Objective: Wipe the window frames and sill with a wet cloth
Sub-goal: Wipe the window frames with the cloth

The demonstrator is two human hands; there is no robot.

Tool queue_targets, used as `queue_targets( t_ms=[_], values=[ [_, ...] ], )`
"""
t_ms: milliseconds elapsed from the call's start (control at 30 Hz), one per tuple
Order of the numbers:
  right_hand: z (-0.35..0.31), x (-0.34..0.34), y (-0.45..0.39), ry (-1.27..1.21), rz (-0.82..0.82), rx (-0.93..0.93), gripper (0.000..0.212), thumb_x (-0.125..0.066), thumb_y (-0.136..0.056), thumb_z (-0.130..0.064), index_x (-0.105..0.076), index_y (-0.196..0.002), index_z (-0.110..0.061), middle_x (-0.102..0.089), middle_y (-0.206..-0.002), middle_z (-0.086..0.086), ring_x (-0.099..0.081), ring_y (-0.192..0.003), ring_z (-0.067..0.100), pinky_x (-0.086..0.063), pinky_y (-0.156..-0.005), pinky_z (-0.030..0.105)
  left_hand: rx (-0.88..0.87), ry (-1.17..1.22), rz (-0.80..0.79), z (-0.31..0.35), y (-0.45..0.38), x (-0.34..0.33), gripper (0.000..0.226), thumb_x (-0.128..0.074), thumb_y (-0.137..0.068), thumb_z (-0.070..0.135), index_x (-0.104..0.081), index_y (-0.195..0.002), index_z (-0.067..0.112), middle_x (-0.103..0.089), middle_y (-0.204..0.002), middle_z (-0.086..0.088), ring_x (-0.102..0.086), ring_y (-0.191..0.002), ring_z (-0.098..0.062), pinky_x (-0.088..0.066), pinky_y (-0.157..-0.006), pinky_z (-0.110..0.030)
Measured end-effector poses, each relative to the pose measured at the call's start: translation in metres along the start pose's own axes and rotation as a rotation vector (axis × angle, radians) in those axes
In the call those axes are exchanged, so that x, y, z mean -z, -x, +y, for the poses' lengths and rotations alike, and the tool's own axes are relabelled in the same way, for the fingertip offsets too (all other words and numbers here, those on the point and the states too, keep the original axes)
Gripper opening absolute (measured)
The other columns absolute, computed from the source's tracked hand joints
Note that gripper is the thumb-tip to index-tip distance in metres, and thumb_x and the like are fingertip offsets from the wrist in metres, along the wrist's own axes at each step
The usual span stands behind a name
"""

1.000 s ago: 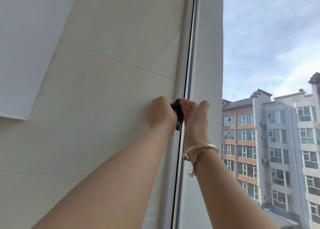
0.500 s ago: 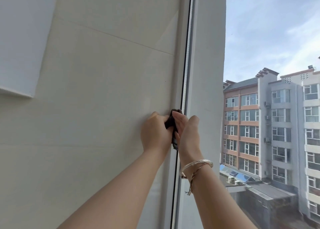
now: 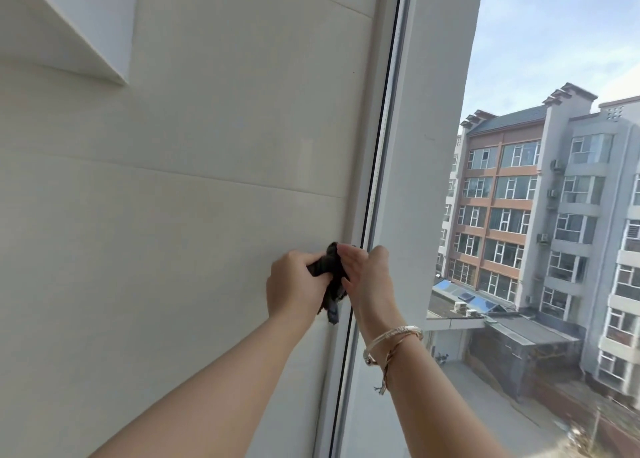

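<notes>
Only the head view here, so that's all there was to go on. Both hands were up against the vertical window frame (image 3: 372, 180), the white strip with a dark seal running between the tiled wall (image 3: 173, 215) on the left and the glass on the right.

The left hand (image 3: 294, 286) had its fingers curled around a dark, bunched-up cloth (image 3: 330, 277), gripping it right at the edge where the wall met the frame. The right hand (image 3: 369, 281) was just beside it, palm turned toward the cloth and fingers fairly straight, pressing the cloth from the other side rather than wrapping around it. So the cloth was sandwiched between the two hands, pushed against the frame, with a small tail of it hanging down below the left hand.

The right wrist had a silver bangle (image 3: 394, 336) plus a braided cord bracelet (image 3: 389, 364) with a loose end dangling.

Up in the top left corner a white boxy ledge (image 3: 86, 24) stuck out from the wall. Through the glass there were apartment blocks (image 3: 519, 197), a lower rooftop and a cloudy blue sky.
</notes>
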State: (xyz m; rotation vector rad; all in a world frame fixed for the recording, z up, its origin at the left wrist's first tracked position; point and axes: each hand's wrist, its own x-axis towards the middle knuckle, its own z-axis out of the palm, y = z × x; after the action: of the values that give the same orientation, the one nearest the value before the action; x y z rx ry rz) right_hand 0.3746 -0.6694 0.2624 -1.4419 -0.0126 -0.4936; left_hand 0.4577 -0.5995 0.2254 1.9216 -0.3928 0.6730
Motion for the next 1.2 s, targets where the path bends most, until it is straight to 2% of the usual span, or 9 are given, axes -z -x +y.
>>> queue_targets(
  t_ms=[100,200,267,433,567,733,900,1100,1200],
  values=[
    [-0.002,-0.013,0.036,0.040,-0.007,0.020,0.050,-0.018,-0.097,-0.015,-0.046,-0.112,0.024,-0.061,-0.090,0.028,-0.038,-0.106,0.052,-0.029,-0.090,0.060,0.020,0.026,0.010,-0.004,0.028,0.028,0.012,-0.060,-0.070,0.016,-0.070,-0.077,0.017,-0.061,-0.058,-0.006,-0.062,-0.062,-0.025,-0.049,-0.056,-0.036],
    [0.009,-0.020,0.073,0.140,0.008,0.046,0.042,-0.030,-0.096,-0.010,-0.064,-0.089,0.014,-0.066,-0.073,0.029,-0.042,-0.067,0.054,-0.047,-0.062,0.046,0.041,0.123,-0.029,-0.011,0.064,0.048,0.012,-0.060,-0.068,0.016,-0.070,-0.073,0.021,-0.062,-0.057,-0.002,-0.063,-0.062,-0.025,-0.051,-0.058,-0.039],
    [0.031,-0.015,0.092,0.250,0.040,0.054,0.031,-0.034,-0.094,-0.003,-0.065,-0.097,0.000,-0.065,-0.067,0.009,-0.052,-0.047,0.021,-0.045,-0.043,0.021,0.089,0.218,-0.065,-0.018,0.095,0.053,0.012,-0.063,-0.069,0.016,-0.071,-0.076,0.023,-0.065,-0.057,0.000,-0.064,-0.059,-0.026,-0.054,-0.060,-0.042],
    [0.084,0.003,0.146,0.385,-0.036,-0.042,0.041,-0.041,-0.087,0.006,-0.051,-0.124,-0.011,-0.059,-0.093,-0.001,-0.055,-0.057,0.002,-0.054,-0.067,0.043,0.346,0.517,-0.179,-0.041,0.173,0.065,0.020,-0.071,-0.068,0.017,-0.075,-0.084,0.029,-0.068,-0.066,0.013,-0.067,-0.073,-0.020,-0.057,-0.076,-0.041],
    [0.136,0.014,0.188,0.423,-0.109,-0.161,0.051,-0.047,-0.082,0.009,-0.048,-0.126,-0.017,-0.059,-0.107,0.005,-0.060,-0.078,0.010,-0.055,-0.067,0.028,0.552,0.657,-0.293,-0.078,0.239,0.071,0.022,-0.064,-0.082,0.008,-0.073,-0.094,0.024,-0.073,-0.094,0.000,-0.068,-0.097,-0.019,-0.054,-0.089,-0.036],
    [0.226,0.039,0.237,0.500,-0.171,-0.247,0.052,-0.056,-0.079,0.007,-0.047,-0.124,-0.017,-0.059,-0.110,0.007,-0.061,-0.093,0.013,-0.054,-0.070,0.015,0.788,0.636,-0.345,-0.121,0.315,0.058,0.020,-0.055,-0.088,0.006,-0.069,-0.093,0.019,-0.071,-0.096,-0.008,-0.066,-0.089,-0.022,-0.054,-0.084,-0.037],
    [0.328,0.065,0.291,0.627,-0.210,-0.364,0.051,-0.064,-0.072,-0.008,-0.048,-0.118,-0.022,-0.058,-0.114,0.013,-0.062,-0.098,0.022,-0.054,-0.084,0.033,1.027,0.511,-0.286,-0.175,0.403,0.023,0.024,-0.052,-0.086,0.005,-0.065,-0.081,0.025,-0.069,-0.094,-0.006,-0.064,-0.085,-0.020,-0.055,-0.086,-0.042],
    [0.418,0.100,0.370,0.743,-0.279,-0.510,0.053,-0.061,-0.077,-0.009,-0.044,-0.125,-0.025,-0.052,-0.114,0.012,-0.060,-0.090,0.021,-0.046,-0.058,0.010,1.292,0.488,-0.185,-0.222,0.523,-0.010,0.024,-0.052,-0.087,0.003,-0.065,-0.087,0.023,-0.066,-0.093,-0.005,-0.061,-0.085,-0.021,-0.053,-0.073,-0.033],
    [0.461,0.112,0.412,0.735,-0.319,-0.580,0.054,-0.060,-0.077,-0.009,-0.045,-0.126,-0.028,-0.050,-0.116,0.011,-0.060,-0.092,0.021,-0.049,-0.063,0.012,1.364,0.520,-0.153,-0.240,0.579,-0.015,0.021,-0.053,-0.090,0.006,-0.067,-0.095,0.020,-0.067,-0.095,-0.005,-0.061,-0.080,-0.018,-0.048,-0.059,-0.025]
  ],
)
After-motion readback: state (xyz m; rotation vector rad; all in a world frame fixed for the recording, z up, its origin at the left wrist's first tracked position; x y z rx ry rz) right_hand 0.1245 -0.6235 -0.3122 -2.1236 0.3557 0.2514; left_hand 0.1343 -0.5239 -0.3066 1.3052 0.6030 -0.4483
